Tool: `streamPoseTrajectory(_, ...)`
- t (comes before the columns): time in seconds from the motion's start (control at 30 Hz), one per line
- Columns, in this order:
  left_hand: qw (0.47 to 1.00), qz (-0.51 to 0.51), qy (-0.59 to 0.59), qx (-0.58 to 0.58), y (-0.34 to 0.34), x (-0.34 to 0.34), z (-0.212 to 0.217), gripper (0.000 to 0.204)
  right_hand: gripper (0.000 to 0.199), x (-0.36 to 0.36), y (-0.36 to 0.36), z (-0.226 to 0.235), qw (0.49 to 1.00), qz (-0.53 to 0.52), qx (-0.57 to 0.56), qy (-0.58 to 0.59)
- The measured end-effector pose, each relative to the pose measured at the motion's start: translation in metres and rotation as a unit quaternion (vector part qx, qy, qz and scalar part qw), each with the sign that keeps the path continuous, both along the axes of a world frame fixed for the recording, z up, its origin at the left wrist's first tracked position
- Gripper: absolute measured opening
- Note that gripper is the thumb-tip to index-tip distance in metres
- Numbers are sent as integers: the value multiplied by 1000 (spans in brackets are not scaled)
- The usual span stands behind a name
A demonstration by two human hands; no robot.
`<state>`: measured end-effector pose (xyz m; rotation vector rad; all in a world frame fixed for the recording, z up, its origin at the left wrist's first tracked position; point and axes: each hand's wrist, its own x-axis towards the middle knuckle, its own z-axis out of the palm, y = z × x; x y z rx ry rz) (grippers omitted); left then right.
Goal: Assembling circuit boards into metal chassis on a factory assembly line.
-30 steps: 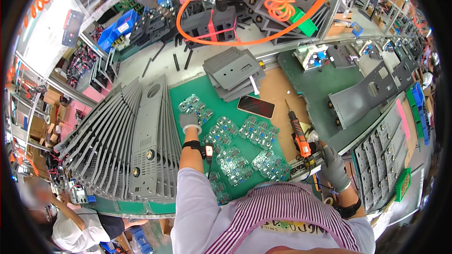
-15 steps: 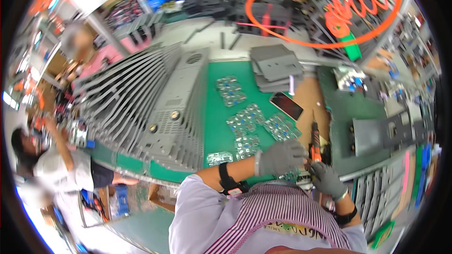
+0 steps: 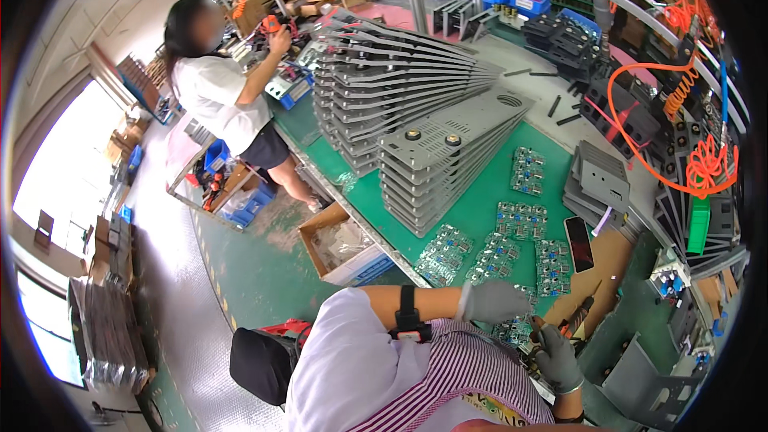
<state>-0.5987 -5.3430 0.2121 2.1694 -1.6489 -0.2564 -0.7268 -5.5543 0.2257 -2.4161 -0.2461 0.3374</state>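
My left hand (image 3: 498, 302), in a grey glove, is over the near end of a group of green circuit boards (image 3: 494, 258). Its fingers are curled, and whatever they grip is hidden. A circuit board (image 3: 514, 331) shows just below it, close to my striped apron. To its right, my right hand (image 3: 555, 358), gloved too, has thumb and fingers drawn together; I cannot make out what is in them. Just beyond that hand lies an orange and black screwdriver (image 3: 576, 318). More circuit boards (image 3: 528, 170) lie farther off on the green mat.
Grey metal panels (image 3: 456, 132) stand in fanned stacks at left. Smaller grey plates (image 3: 596, 180) and a phone (image 3: 580, 244) lie at right. Orange coiled hose (image 3: 708, 164) hangs at far right. Across the bench corner a person (image 3: 228, 96) stands near an open carton (image 3: 340, 244).
My view has swung to the left, bringing the aisle and the other person more fully into sight. Both hands stay close together by the near circuit board.
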Motion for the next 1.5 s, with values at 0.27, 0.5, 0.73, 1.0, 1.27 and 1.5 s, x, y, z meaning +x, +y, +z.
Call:
streamPoseTrajectory(0.27, 796, 557, 237, -17, 157, -20, -23, 25, 56, 15, 4, -33, 987, -18, 150, 57)
streamPoseTrajectory(0.5, 554, 797, 192, -144, 331, -7, -95, 18, 49, 32, 40, -33, 983, -42, 151, 94)
streamPoseTrajectory(0.73, 552, 816, 171, -26, 442, 49, -158, 24, 62, 61, 125, -12, 912, -187, 312, 188)
streamPoseTrajectory(1.0, 641, 707, 81, 289, 493, 103, -168, 27, 52, 127, 180, -39, 753, -346, 481, 286)
streamPoseTrajectory(1.27, 762, 571, 303, 42, 451, 103, -176, 28, 41, 274, 179, -91, 830, -416, 304, 213)
streamPoseTrajectory(1.5, 731, 380, 566, -8, 314, 60, -112, 33, 47, 321, 172, -147, 894, -392, 170, 133)
